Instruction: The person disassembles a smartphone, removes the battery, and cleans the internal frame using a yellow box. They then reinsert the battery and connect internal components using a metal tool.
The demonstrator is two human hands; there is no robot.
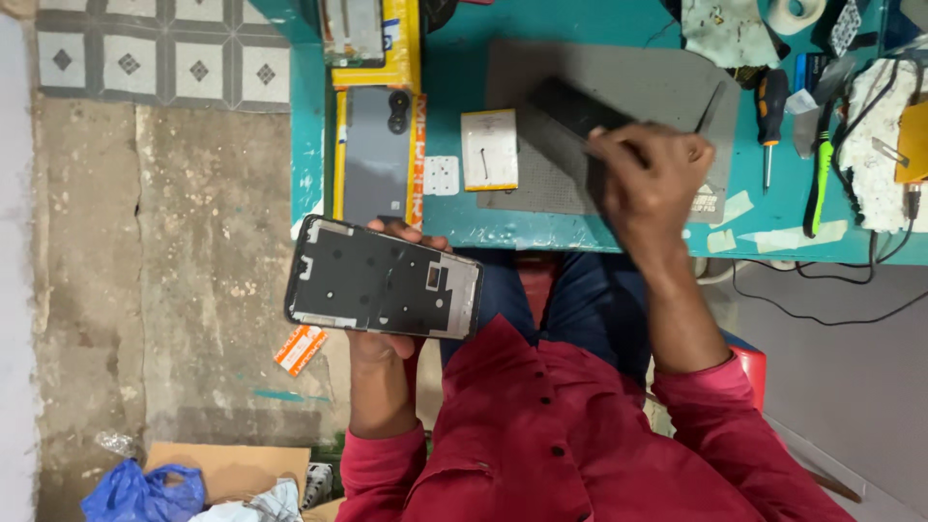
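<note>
- left hand (387, 290) is cupped under a black rectangular phone frame (384, 280), fingers wrapped round its far edge, holding it flat off the table's near edge
- right hand (650, 179) is fisted round a thin dark tool (576, 114) over the grey work mat (619, 87)
- white flat battery (489, 149) just beside that mat, on the teal table (464, 217)

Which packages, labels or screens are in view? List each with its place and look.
Yellow box: oblong, at the table's left edge, with a flat grey part inside.
Yellow-edged flat pack: beside that box, holding a grey phone back cover.
Orange-and-white label: small rectangle on the floor.
Phone frame: black, in the left hand; no lit screen.
Right hand: grips a dark tool.
</note>
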